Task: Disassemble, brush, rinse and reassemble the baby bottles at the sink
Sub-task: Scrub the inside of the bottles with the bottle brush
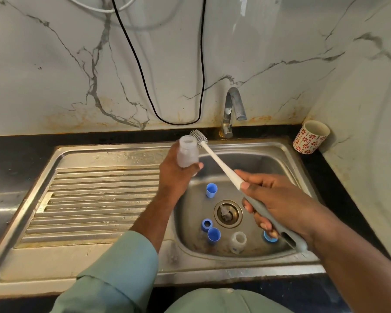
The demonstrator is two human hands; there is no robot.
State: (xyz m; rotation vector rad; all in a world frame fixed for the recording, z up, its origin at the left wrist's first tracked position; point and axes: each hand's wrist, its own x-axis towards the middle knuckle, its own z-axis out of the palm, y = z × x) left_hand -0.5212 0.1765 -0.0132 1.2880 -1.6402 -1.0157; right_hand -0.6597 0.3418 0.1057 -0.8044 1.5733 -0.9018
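Midway through the brushing step, over a steel sink (pixel 113 263) set in a dark worktop (pixel 20 145), a person's left hand (pixel 176 175) wraps an uncapped clear bottle (pixel 187 153) while the right hand (pixel 278 204) grips the bottle brush (pixel 221 164), its bristle head just beside the bottle's mouth; next, the head looks due to enter the opening. Blue caps (pixel 211 190), a ring (pixel 207 224) and a second bottle (pixel 238 241) lie in the basin
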